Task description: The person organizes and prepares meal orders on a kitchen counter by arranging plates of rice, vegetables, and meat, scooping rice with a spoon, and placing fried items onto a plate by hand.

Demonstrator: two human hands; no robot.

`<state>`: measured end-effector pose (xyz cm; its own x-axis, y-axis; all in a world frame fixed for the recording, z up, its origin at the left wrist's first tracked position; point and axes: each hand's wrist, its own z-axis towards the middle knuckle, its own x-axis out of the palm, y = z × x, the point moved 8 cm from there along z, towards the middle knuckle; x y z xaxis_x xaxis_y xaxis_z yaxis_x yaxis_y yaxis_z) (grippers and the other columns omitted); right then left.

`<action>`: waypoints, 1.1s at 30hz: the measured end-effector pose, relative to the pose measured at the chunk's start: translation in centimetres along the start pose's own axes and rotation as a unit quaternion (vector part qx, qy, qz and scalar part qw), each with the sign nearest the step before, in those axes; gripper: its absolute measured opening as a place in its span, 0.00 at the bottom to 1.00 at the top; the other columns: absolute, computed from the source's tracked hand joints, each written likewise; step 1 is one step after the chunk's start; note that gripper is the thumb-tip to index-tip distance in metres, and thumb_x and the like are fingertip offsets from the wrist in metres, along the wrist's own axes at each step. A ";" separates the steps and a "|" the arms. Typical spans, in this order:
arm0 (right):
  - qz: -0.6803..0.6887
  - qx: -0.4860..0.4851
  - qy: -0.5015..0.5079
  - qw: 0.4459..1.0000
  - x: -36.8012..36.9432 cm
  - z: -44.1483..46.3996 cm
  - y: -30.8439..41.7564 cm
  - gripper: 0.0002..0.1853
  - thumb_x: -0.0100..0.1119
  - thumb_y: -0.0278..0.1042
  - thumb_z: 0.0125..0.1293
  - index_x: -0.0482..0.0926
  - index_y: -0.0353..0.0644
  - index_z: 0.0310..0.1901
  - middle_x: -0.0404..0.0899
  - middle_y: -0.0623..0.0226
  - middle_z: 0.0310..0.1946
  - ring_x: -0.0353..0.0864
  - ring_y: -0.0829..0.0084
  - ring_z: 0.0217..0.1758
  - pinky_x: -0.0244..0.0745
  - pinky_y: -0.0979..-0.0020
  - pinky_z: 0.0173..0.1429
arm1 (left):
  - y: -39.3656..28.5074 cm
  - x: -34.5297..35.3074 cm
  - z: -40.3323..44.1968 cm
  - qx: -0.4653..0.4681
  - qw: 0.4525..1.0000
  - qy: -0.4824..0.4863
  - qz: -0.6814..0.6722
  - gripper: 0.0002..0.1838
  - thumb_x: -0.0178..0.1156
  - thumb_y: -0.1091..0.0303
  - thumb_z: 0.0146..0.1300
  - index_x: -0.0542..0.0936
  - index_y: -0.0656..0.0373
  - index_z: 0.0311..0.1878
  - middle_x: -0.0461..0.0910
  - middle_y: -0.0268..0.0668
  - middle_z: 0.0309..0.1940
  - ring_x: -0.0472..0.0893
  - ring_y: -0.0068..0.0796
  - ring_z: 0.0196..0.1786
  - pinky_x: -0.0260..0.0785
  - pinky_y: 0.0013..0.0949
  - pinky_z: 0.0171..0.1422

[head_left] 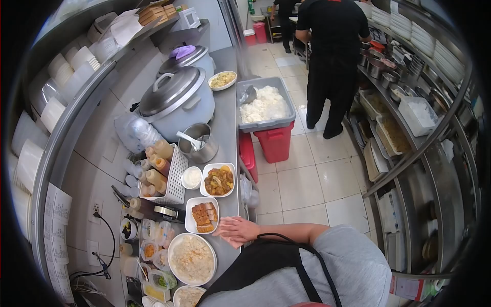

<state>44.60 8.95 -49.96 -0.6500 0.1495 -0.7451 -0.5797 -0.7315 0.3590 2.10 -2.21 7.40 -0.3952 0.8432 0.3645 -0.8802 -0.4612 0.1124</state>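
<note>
We hold our right hand point(239, 230) beside the meat bowl point(191, 225), set on the desk point(231, 205) between stew point(219, 182) and rice point(192, 260), probably for easy reach, its grip unclear, our left out of sight.

No wording can be read. Small print covers the white paper slips point(57, 204) hanging along the curved metal shelf edge point(48, 138), between eight and nine o'clock, but it is too small to make out. At one o'clock, a red mark on the back of a person's black short-sleeved shirt point(332, 23) is cut off, illegible.
</note>
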 end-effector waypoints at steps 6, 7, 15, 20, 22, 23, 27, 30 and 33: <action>0.005 0.002 0.010 1.000 0.0 -0.3 0.0 0.23 0.46 0.46 0.61 0.67 0.53 0.58 0.60 0.65 0.62 0.51 0.60 0.69 0.42 0.55 0.67 | 0.3 0.0 -0.4 -0.019 1.000 0.011 -0.006 0.13 0.55 0.60 0.50 0.73 0.57 0.17 0.73 0.41 0.17 0.72 0.44 0.21 0.63 0.43 0.24; 0.004 0.003 0.012 1.000 0.0 -0.4 -0.1 0.23 0.46 0.46 0.61 0.67 0.53 0.58 0.60 0.65 0.62 0.51 0.60 0.69 0.42 0.55 0.67 | 0.3 -0.1 -0.6 -0.022 1.000 0.013 -0.005 0.13 0.55 0.60 0.50 0.73 0.57 0.17 0.73 0.40 0.17 0.72 0.43 0.21 0.63 0.43 0.24; 0.006 0.005 0.023 1.000 -0.1 0.0 0.1 0.24 0.45 0.46 0.61 0.67 0.53 0.59 0.59 0.65 0.63 0.50 0.60 0.69 0.41 0.55 0.67 | 0.2 0.0 -0.3 -0.003 1.000 -0.009 0.010 0.13 0.55 0.60 0.49 0.72 0.56 0.16 0.72 0.39 0.16 0.71 0.43 0.20 0.62 0.43 0.24; 0.005 0.001 0.024 1.000 -0.5 0.2 0.3 0.23 0.44 0.45 0.61 0.66 0.53 0.59 0.59 0.64 0.63 0.51 0.60 0.69 0.42 0.55 0.67 | 0.1 0.0 -0.2 0.010 1.000 -0.018 0.005 0.14 0.55 0.61 0.50 0.71 0.57 0.14 0.71 0.40 0.16 0.71 0.43 0.20 0.62 0.43 0.24; 0.007 0.002 0.027 1.000 -0.6 0.3 0.4 0.23 0.44 0.45 0.61 0.66 0.53 0.59 0.59 0.64 0.63 0.51 0.60 0.69 0.42 0.55 0.67 | 0.0 -0.1 -0.2 0.007 1.000 -0.018 0.002 0.14 0.55 0.61 0.50 0.71 0.57 0.15 0.72 0.40 0.16 0.71 0.43 0.20 0.62 0.43 0.24; 0.009 0.003 0.030 0.999 -0.6 0.3 0.4 0.23 0.44 0.45 0.62 0.66 0.53 0.59 0.59 0.64 0.63 0.52 0.61 0.69 0.42 0.55 0.67 | -0.1 -0.2 -0.1 0.003 1.000 -0.017 0.000 0.13 0.55 0.61 0.50 0.71 0.57 0.15 0.72 0.40 0.16 0.71 0.43 0.20 0.62 0.43 0.25; 0.010 0.001 0.031 0.999 -0.4 0.3 0.3 0.23 0.44 0.45 0.62 0.66 0.53 0.59 0.59 0.64 0.63 0.52 0.62 0.69 0.42 0.55 0.67 | -0.3 -0.4 0.0 0.009 1.000 -0.015 -0.012 0.13 0.55 0.61 0.50 0.71 0.57 0.16 0.72 0.40 0.16 0.71 0.43 0.20 0.62 0.43 0.25; 0.007 -0.001 0.021 1.000 -0.4 0.2 0.2 0.23 0.44 0.45 0.61 0.66 0.53 0.59 0.59 0.64 0.63 0.52 0.62 0.68 0.42 0.55 0.67 | -0.1 -0.1 0.0 -0.013 1.000 0.008 -0.007 0.13 0.55 0.60 0.50 0.71 0.57 0.16 0.72 0.40 0.17 0.71 0.44 0.21 0.62 0.43 0.25; 0.006 0.002 0.023 1.000 -0.4 0.2 0.2 0.23 0.45 0.46 0.61 0.67 0.53 0.59 0.59 0.64 0.63 0.52 0.62 0.69 0.42 0.55 0.67 | 0.0 -0.1 -0.1 -0.010 1.000 0.008 0.003 0.13 0.55 0.60 0.50 0.71 0.56 0.16 0.72 0.40 0.17 0.71 0.44 0.21 0.62 0.43 0.25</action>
<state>44.62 8.86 -49.46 -0.6337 0.1094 -0.7658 -0.5740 -0.7302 0.3706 2.11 -2.22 7.28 -0.4044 0.8447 0.3507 -0.8826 -0.4609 0.0924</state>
